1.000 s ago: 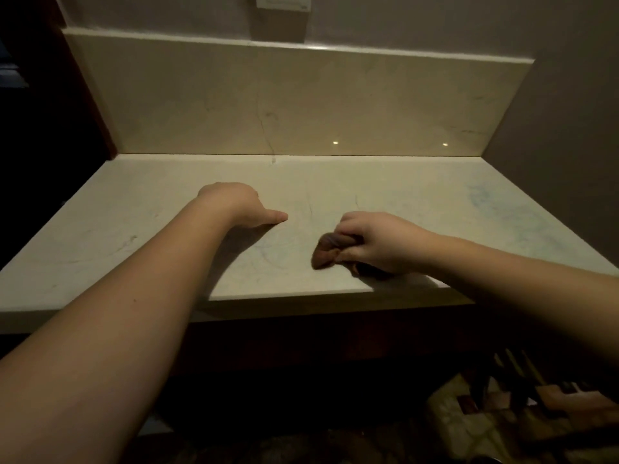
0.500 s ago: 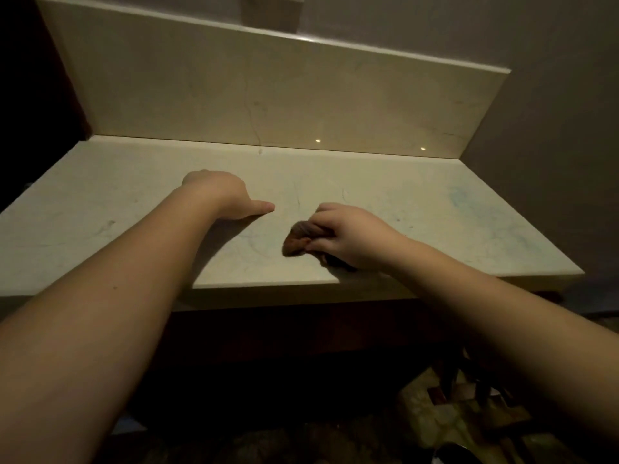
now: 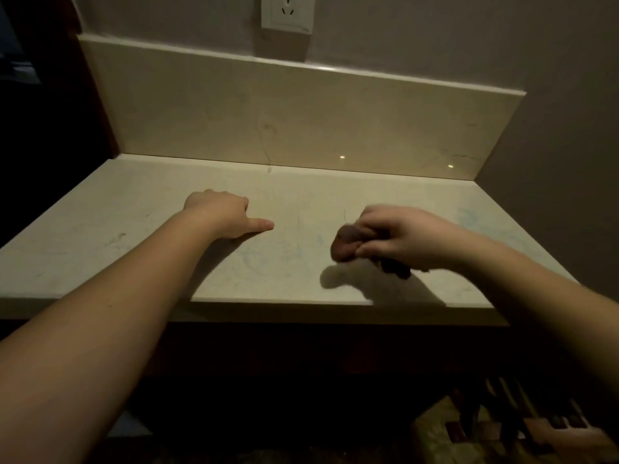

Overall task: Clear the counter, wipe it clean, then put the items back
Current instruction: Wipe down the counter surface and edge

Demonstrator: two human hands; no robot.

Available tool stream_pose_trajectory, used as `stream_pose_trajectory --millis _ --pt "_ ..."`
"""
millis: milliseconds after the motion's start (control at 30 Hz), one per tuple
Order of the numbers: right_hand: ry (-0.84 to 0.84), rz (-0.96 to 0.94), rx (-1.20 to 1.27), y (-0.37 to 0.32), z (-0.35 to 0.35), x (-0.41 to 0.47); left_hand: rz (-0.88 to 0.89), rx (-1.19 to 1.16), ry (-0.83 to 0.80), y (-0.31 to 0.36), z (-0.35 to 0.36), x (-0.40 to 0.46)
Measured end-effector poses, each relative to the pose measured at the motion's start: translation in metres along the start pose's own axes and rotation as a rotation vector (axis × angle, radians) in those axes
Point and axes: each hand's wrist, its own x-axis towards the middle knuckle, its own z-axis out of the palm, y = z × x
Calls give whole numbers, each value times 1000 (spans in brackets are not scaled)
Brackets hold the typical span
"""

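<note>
pale counter (image 3: 140, 209), left hand (image 3: 219, 214) apparently resting

**Colours and Surface Patterns**

The counter (image 3: 335, 192) is pale cream stone. Faint blue-grey veining and smudges run across it, strongest near the right end, with thin darker hairlines toward the middle. The backsplash (image 3: 301, 115) is the same cream, with a single thin dark vein running down near its centre and two small bright light spots low on its face. The cloth (image 3: 346, 246) is dull reddish brown, darker where it trails under the right hand (image 3: 402, 239). The wall (image 3: 469, 38) is matt grey-beige. The socket plate (image 3: 288, 11) is white with dark slots. The floor (image 3: 442, 437) at lower right shows a mottled cream-and-brown pattern with dark stripes beside it.
</note>
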Motion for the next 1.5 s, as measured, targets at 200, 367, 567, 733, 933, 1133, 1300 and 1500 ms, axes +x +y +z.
stream_pose_trajectory --millis 200,367,567,733,933,1133,1300,1500 --pt "175 231 -115 77 -25 54 -113 -159 -81 11 -5 1" --pt "229 318 -247 117 -23 102 -118 -309 -41 41 -18 -3" --pt "233 232 -321 111 -12 156 -84 -337 -50 78 -24 1" --pt "189 -1 -285 104 -2 150 -88 -245 -130 92 -20 11" --pt "157 154 -299 148 -30 147 -57 -123 -144 89 -14 13" --pt "366 226 -292 142 -18 198 -47 -79 -142 89 -13 11" --pt "390 233 -310 120 -7 228 -50 -80 -159 90 -15 12" --pt "287 78 -264 133 -15 215 -34 -58 -152 87 -12 9"
